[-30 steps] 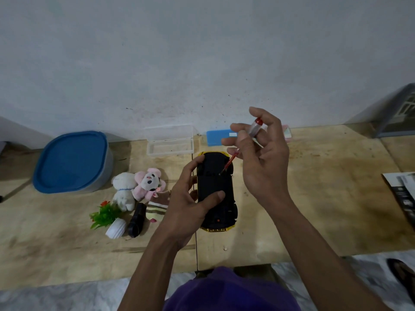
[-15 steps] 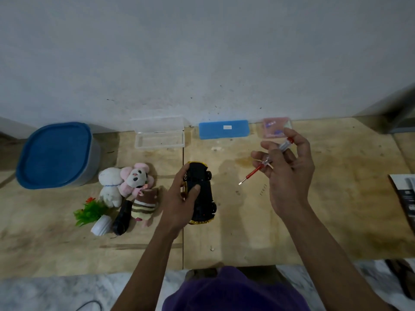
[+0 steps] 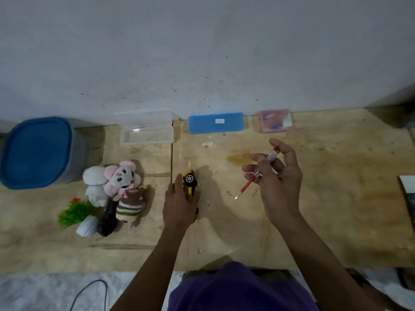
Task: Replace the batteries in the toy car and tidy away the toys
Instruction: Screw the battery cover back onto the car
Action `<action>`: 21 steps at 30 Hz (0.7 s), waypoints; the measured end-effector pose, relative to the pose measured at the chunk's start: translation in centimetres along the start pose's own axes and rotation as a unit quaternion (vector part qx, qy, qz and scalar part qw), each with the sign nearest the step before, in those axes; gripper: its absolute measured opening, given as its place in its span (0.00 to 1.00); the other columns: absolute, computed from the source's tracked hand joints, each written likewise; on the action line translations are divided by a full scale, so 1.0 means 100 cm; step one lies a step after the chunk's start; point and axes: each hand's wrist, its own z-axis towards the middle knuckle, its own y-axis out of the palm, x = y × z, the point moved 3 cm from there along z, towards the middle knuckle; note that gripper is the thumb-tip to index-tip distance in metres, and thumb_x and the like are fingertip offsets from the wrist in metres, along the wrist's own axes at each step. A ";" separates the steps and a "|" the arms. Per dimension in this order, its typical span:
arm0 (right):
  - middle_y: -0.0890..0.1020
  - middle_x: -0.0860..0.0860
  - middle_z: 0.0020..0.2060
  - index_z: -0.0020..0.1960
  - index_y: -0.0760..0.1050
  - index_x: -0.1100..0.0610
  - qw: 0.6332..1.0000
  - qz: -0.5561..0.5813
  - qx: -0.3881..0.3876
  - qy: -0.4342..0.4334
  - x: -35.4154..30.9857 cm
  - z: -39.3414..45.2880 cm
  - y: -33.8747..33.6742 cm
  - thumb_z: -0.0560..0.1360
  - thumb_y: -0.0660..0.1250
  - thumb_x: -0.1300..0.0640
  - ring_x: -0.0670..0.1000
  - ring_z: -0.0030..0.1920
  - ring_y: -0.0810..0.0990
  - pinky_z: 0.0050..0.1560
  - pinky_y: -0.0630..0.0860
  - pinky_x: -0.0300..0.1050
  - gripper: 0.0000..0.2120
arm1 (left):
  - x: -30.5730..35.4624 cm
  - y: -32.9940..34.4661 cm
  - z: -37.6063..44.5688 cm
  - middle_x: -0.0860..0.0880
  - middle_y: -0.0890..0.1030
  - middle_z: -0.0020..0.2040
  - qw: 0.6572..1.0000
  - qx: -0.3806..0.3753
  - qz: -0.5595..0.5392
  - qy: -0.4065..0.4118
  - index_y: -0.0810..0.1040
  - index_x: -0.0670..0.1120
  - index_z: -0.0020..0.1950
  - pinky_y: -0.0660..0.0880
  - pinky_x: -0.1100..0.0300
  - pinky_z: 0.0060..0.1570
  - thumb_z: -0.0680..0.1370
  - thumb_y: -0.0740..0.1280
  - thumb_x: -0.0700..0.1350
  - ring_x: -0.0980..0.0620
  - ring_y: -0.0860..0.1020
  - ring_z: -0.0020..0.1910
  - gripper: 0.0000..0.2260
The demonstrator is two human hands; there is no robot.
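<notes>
Dim, bluish light is washing over the whole scene, leaving colours muted and the picture soft and grainy. Shadows are falling to the far right of things: the left hand and toy car are casting a soft dark patch onto the wooden board. The wide lens is bending the board's far edge. The near fabric is lying in murk.

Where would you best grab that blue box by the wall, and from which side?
I'd take the blue box across its short width, thumb on the near long edge and fingers over the far one, coming from above and the front. It lies flat, long and narrow, its back close to the wall, so probably only the top and near side are free.
</notes>
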 end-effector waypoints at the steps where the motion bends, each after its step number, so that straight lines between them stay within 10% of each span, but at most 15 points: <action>1: 0.86 0.54 0.48 0.66 0.72 0.50 1.000 -0.003 -0.002 0.001 -0.001 0.001 -0.002 0.81 0.65 0.64 0.56 0.39 0.87 0.44 0.84 0.53 0.16 | 0.001 0.002 0.000 0.44 0.72 0.67 1.000 0.008 0.008 -0.006 0.60 0.52 0.79 0.77 0.42 0.56 0.79 0.66 0.61 0.42 0.73 0.66 0.33; 11: 0.85 0.53 0.48 0.67 0.71 0.49 0.999 -0.037 -0.017 0.006 0.003 0.015 -0.013 0.82 0.64 0.63 0.54 0.41 0.87 0.42 0.82 0.46 0.16 | 0.019 0.034 -0.004 0.42 0.73 0.66 0.993 0.026 -0.113 -0.015 0.61 0.57 0.80 0.67 0.58 0.53 0.82 0.62 0.57 0.46 0.73 0.62 0.26; 21: 0.85 0.52 0.48 0.68 0.71 0.49 0.997 -0.060 -0.038 0.014 0.012 0.026 -0.008 0.82 0.64 0.62 0.51 0.41 0.87 0.42 0.83 0.42 0.16 | 0.020 0.046 -0.003 0.41 0.67 0.71 0.995 0.043 0.043 -0.076 0.63 0.59 0.79 0.72 0.39 0.61 0.79 0.66 0.59 0.39 0.68 0.70 0.29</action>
